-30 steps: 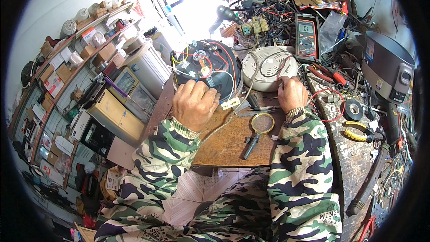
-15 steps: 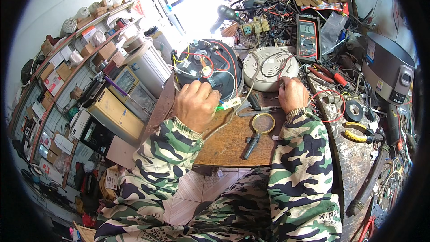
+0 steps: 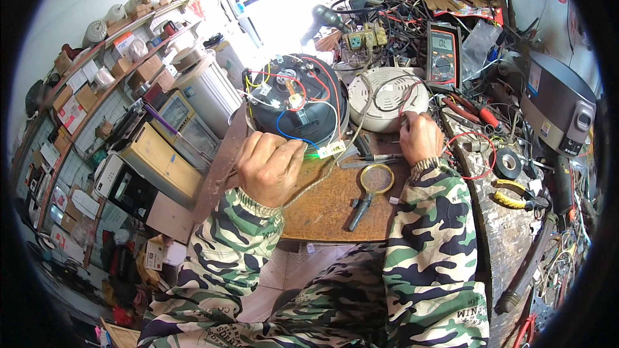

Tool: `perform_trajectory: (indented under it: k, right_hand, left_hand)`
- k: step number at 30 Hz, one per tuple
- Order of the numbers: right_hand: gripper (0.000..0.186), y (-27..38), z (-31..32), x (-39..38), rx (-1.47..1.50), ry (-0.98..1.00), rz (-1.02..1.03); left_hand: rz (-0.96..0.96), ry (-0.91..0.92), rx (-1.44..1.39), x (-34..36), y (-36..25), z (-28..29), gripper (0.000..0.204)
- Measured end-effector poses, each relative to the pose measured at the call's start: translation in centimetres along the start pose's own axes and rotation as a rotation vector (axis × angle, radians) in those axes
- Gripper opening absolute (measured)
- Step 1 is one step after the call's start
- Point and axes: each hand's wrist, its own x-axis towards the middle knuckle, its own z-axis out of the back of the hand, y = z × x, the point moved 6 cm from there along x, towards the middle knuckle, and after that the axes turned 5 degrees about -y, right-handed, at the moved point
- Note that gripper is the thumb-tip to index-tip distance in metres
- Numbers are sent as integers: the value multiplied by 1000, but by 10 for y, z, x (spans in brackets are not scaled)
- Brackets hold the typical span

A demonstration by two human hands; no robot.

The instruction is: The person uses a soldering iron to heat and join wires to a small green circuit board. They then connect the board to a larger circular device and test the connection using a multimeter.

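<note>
My left hand (image 3: 267, 166) is closed, its fingertips beside a green-glowing end of a small white part (image 3: 332, 149). What the fingers pinch is hidden. A blue wire (image 3: 293, 136) arches above them, beside the upturned round black appliance base (image 3: 303, 122), which bears red, yellow and white wires. My right hand (image 3: 421, 138) is closed in a pinch at the front right edge of a round off-white vented cover (image 3: 380, 100). A thin red wire runs down to its fingertips, but their grip is hidden. Below lies a magnifying glass (image 3: 376, 179) with a black handle.
A multimeter (image 3: 443, 55) stands behind the cover, near tangled cables (image 3: 400, 6). On the right bench are black tape (image 3: 508, 163), yellow-handled pliers (image 3: 510, 194) and a grey cooker body (image 3: 560, 100). A braided cord (image 3: 314, 185) crosses the wooden table (image 3: 322, 216). Laden shelves line the left.
My left hand has shifted left and slightly down, away from the black base, and the blue wire now shows in full arc. My right hand stays almost in place.
</note>
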Motion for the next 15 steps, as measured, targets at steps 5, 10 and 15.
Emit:
perform_trajectory:
  k: [5,10,15]
  right_hand:
    - [24,-3,4,-2,-20,-71,7]
    - [20,1,10,2,44,-126,12]
    - [18,15,6,25,88,-153,82]
  left_hand:
    - [75,-95,-24,-4,20,12,23]
    - [155,-204,21,-11,51,37,22]
    - [214,-221,23,-55,66,55,20]
